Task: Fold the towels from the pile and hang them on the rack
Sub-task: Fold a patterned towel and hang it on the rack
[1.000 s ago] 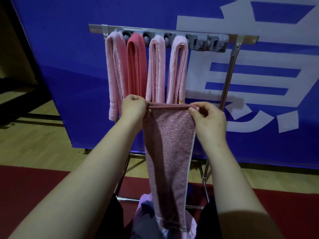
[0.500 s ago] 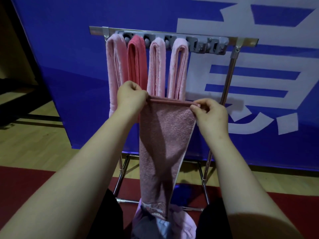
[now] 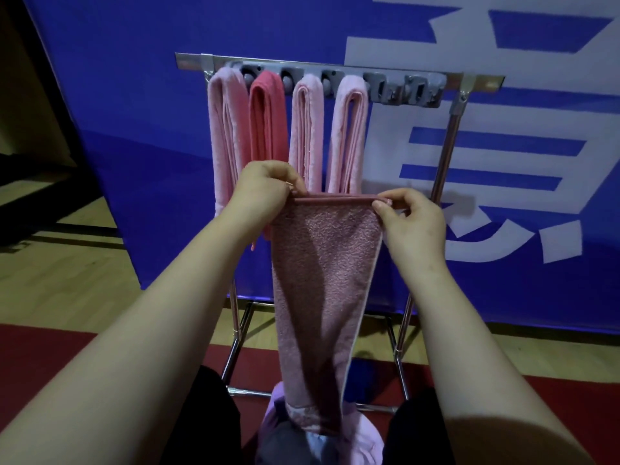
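Terry, dusty-pink towel (image 3: 322, 297) hangs lengthwise btwn both hands, lower end reaching pile (image 3: 355, 437) at bottom centre. Left hand (image 3: 265, 193) pinches top-left corner; right hand (image 3: 412, 223) pinches top-right corner, top edge taut. Behind: metal rack (image 3: 449, 135) w/ four folded pink towels (image 3: 268, 129) on left pegs; right pegs free. Rear: blue banner (image 3: 134, 95).

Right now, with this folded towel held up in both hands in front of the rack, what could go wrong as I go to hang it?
The mauve towel is pinched only at its top corners by the left hand and right hand, so the fold could slip open. Its tail reaches the pile below and might drag a piece up. Four towels already hang close together; the nearest, the pale pink towel, could get knocked while reaching the free clips.
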Tool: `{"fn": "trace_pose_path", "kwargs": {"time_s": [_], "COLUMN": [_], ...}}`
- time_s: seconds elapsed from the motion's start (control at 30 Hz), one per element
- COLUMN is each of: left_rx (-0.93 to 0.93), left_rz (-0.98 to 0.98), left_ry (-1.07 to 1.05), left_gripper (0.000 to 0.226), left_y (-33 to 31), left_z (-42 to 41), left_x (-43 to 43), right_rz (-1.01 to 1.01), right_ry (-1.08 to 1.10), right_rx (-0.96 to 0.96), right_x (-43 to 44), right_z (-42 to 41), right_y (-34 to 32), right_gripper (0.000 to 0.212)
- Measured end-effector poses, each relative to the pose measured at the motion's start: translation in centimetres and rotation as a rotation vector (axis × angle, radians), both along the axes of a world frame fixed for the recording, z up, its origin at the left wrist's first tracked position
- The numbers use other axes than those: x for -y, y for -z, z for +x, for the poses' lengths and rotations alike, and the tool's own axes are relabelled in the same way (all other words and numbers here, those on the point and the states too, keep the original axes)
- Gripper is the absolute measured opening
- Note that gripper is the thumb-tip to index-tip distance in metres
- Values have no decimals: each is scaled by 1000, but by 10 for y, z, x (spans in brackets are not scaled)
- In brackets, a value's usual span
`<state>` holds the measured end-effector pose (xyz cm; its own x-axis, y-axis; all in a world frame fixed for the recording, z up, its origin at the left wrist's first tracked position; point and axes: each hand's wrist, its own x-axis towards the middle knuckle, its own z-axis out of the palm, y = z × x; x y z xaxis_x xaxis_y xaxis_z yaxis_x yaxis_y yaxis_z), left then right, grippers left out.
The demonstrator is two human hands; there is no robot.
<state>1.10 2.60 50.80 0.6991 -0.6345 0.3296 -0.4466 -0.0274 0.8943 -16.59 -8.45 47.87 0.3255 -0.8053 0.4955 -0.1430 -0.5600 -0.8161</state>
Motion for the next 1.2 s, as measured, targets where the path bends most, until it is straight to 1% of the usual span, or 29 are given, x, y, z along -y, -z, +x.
{"fn": "trace_pose_path", "kwargs": {"time_s": [0.1,0.17,0.27,0.33,0.4,0.47,0.53,0.6,0.67,0.73,0.8,0.87,0.97,1.07,1.2], "left_rx": [127,202,288,316,343,312,208,148,140,199,334,435,472,524,512], "left_rz": [179,279,371,371,347,269,151,57,-22,-50,5,106,233,328,302], "left_ry": [104,170,235,260,258,228,204,161,155,183,211,241,273,266,155], "left_gripper": [30,22,24,29,39,43,41,39,31,20,13,25,40,42,38], "left_y": [2,4,7,10,14,17,18,18,18,16,13,13,12,12,14], "left_z": [2,5,7,6,2,0,-4,-10,-15,-18,-19,-20,-22,-26,-34], "left_x": [-5,-9,-16,-19,-21,-19,-16,-12,-8,-5,-3,-2,-1,2,8], "right_rz": [37,36,42,72,85,84,109,132,142,151,161,171,169,136,124], "right_ry": [6,17,62,84,92,93,79,68,68,71,75,70,61,83,38], "right_rx": [26,9,22,54,60,49,51,46,40,47,58,67,54,31,42], "right_x": [5,8,13,16,17,16,14,13,13,13,12,11,7,0,-8], "right_z": [-4,-6,-8,-10,-10,-10,-9,-9,-8,-7,-6,-4,-1,1,3], "right_y": [-2,-3,-1,0,1,1,-1,-3,-5,-6,-4,-2,3,9,12], "right_gripper": [12,13,12,11,9,5,4,4,5,5,6,7,8,7,5]}}
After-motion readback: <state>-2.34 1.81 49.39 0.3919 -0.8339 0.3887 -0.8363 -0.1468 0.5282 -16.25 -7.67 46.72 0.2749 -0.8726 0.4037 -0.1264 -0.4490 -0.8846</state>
